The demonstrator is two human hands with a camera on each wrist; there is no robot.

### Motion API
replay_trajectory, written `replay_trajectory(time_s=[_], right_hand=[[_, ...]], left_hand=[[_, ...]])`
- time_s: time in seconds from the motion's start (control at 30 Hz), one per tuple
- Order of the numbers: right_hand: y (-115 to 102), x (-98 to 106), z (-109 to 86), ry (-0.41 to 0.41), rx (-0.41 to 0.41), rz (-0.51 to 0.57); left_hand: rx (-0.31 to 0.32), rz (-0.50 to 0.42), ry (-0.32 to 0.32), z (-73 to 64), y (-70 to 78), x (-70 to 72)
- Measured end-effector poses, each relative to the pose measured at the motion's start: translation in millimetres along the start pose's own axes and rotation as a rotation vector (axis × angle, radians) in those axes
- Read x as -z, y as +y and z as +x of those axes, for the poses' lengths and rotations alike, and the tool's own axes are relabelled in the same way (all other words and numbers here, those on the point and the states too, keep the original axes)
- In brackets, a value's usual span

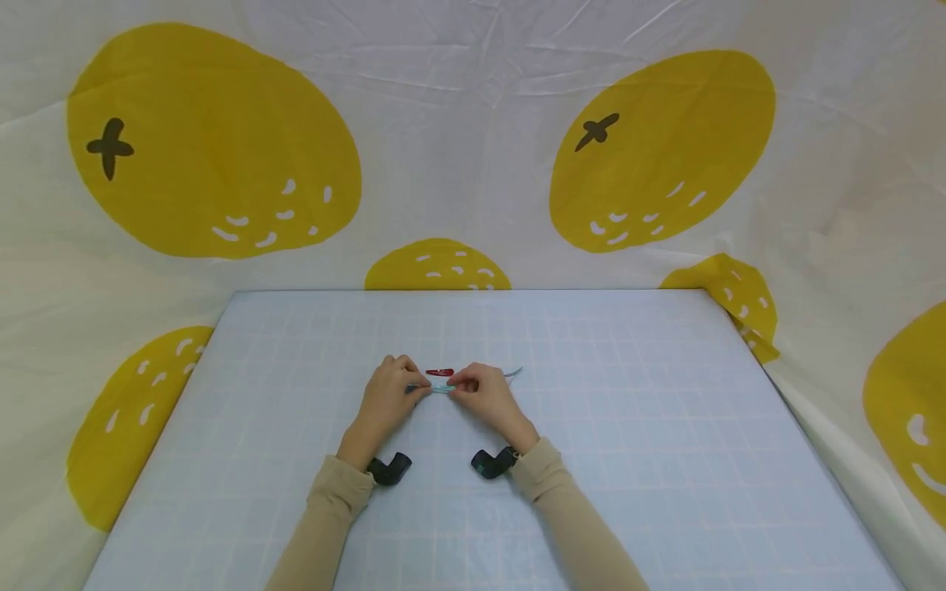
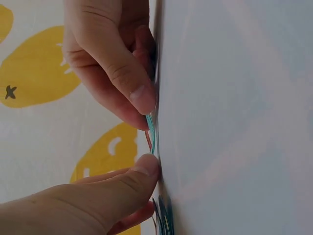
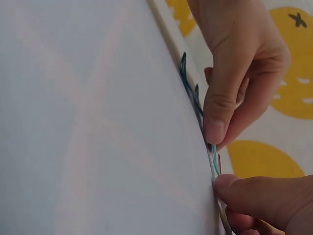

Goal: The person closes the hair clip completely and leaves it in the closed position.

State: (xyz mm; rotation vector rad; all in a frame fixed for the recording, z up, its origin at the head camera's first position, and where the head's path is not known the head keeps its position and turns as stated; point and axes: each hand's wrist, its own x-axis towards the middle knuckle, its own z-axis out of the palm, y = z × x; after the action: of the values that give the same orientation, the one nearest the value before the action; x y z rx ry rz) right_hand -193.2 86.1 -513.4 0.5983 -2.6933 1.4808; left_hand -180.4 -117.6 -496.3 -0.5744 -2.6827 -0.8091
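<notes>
In the head view, both hands meet over the far middle of the table at a slim teal hair clip point(image 1: 443, 389). My left hand point(image 1: 387, 400) pinches its left end between thumb and fingers. The right end sits in the pinch of my right hand point(image 1: 484, 398). Only the middle of the clip shows; fingertips cover both ends. A red snap hair clip point(image 1: 439, 372) lies just beyond it on the table. Dark blue thin pieces point(image 3: 188, 83) lie beside my left hand in the right wrist view, and that hand partly covers them.
A thin grey-blue piece point(image 1: 515, 372) sticks out behind my right hand. The table point(image 1: 665, 460) has a pale checked cover. White cloth with yellow fruit shapes point(image 1: 214, 139) hangs behind it. Black wrist devices point(image 1: 493, 463) sit inside each wrist.
</notes>
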Motion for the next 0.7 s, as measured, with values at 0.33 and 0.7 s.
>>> replay_trajectory(time_s=[0.33,0.7], right_hand=[[0.8,-5.2,1.0,0.043,0.020,-0.033],[1.6,-5.6,-1.3,0.070,0.027,-0.002]], left_hand=[[0.011,0.023,0.008,-0.8,-1.9,-2.6],[0.009,0.021,0.014,-0.7,-0.7,-3.6]])
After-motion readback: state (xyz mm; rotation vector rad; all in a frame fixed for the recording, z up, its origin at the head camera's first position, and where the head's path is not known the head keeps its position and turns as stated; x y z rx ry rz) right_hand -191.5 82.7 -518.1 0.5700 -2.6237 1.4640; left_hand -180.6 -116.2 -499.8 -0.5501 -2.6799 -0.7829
